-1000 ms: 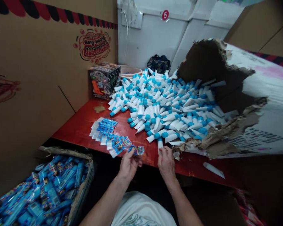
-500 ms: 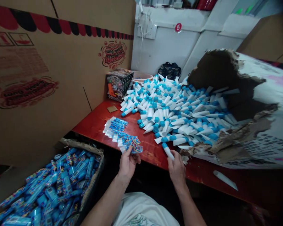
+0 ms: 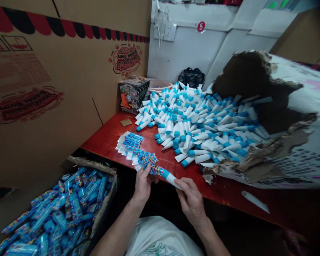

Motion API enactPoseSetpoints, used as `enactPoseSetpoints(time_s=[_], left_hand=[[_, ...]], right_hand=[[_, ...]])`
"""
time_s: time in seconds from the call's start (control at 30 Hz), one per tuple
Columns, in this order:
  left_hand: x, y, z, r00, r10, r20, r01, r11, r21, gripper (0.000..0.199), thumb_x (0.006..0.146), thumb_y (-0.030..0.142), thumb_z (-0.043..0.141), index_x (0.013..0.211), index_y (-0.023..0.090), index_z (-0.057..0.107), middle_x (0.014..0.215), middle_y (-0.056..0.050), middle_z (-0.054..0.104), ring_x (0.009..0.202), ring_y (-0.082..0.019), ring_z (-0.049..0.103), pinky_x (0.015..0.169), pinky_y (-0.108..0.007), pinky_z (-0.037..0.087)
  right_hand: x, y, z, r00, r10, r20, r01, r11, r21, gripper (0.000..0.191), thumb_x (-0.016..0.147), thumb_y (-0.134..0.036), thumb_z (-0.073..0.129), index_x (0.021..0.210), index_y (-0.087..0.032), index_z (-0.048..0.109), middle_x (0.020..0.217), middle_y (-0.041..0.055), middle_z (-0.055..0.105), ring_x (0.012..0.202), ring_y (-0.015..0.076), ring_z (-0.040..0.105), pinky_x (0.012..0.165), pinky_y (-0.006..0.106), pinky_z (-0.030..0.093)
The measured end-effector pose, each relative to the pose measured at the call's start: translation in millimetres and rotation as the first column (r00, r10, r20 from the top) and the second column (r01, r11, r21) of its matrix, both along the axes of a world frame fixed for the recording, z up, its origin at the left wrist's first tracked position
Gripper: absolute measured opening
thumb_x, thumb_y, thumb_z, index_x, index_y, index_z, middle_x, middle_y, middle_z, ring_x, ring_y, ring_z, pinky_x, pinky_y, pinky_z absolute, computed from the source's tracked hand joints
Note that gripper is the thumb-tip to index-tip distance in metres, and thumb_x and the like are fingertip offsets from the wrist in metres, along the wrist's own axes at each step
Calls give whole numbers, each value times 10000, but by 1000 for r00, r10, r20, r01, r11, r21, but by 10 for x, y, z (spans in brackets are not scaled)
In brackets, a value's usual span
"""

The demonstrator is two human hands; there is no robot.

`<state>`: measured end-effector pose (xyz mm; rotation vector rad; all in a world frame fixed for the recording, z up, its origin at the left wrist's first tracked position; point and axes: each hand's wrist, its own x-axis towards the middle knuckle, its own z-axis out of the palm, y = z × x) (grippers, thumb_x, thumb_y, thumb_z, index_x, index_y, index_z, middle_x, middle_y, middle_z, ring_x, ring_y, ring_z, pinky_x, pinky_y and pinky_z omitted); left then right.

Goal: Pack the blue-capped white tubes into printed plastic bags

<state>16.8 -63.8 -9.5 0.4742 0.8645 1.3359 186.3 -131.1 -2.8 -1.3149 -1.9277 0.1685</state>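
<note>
My left hand (image 3: pixel 143 182) pinches a printed plastic sleeve (image 3: pixel 156 170) at the table's front edge. Between the fingers of my right hand (image 3: pixel 191 199) is the white end of a tube (image 3: pixel 172 179). The tube's blue cap meets the sleeve's open end; whether it has entered, I cannot tell. Behind my left hand a fanned row of flat blue printed sleeves (image 3: pixel 133 145) lies on the red table (image 3: pixel 165 156). A big heap of white tubes with blue caps (image 3: pixel 194 117) spreads beyond my hands.
A torn white carton (image 3: pixel 290 153) lies on its side at the right, tubes spilling from it. At lower left a box (image 3: pixel 112 171) holds many sleeved tubes (image 3: pixel 61 209). One loose tube (image 3: pixel 255 201) lies near the right front edge. A tall cardboard carton (image 3: pixel 77 81) borders the left.
My right hand has moved left with the tube, bringing its cap to the sleeve in my left hand. My left hand has barely moved.
</note>
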Motion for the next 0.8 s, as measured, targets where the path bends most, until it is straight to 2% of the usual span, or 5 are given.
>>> enactPoseSetpoints(time_s=[0.2, 0.37, 0.5, 0.67, 0.8], left_hand=[[36, 33, 15, 996, -21, 87, 23, 1000, -14, 227, 793, 388, 643, 820, 168, 591, 675, 14, 632, 558, -126, 587, 507, -254, 466], [159, -31, 152, 942, -182, 281, 195, 981, -16, 277, 809, 394, 614, 941, 151, 614, 810, -63, 694, 828, -224, 661, 747, -345, 501], [335, -91, 200, 952, -105, 287, 127, 990, -57, 290, 773, 419, 653, 883, 157, 599, 799, -66, 699, 886, -258, 661, 804, -377, 482], [426, -60, 118, 970, -47, 239, 69, 994, -84, 384, 801, 501, 594, 865, 124, 621, 885, -106, 702, 889, -236, 649, 792, -332, 471], [314, 43, 90, 967, -90, 239, 109, 992, -68, 437, 813, 530, 558, 916, 116, 657, 931, -121, 696, 919, -248, 635, 738, -317, 471]], right_hand=[[-94, 23, -4, 991, -5, -136, 5, 1000, -6, 333, 877, -93, 478, 1172, -240, 524, 1014, 72, 552, 939, 173, 566, 808, 305, 489], [-238, 77, -128, 945, -49, -322, 19, 995, -95, 238, 888, -167, 478, 1110, -226, 542, 1005, 62, 577, 952, 173, 583, 815, 290, 484], [-377, 174, -274, 825, -187, -533, 74, 971, -225, 179, 858, -281, 546, 1023, -218, 569, 967, 31, 611, 911, 174, 598, 777, 278, 481], [-558, 360, -317, 605, -239, -759, -27, 947, -319, 244, 792, -361, 623, 968, -197, 585, 1029, 46, 636, 880, 182, 615, 744, 279, 486], [-583, 417, -283, 573, -252, -780, -123, 914, -386, 322, 797, -406, 597, 1046, -203, 572, 1064, 56, 627, 747, 147, 605, 634, 255, 478]])
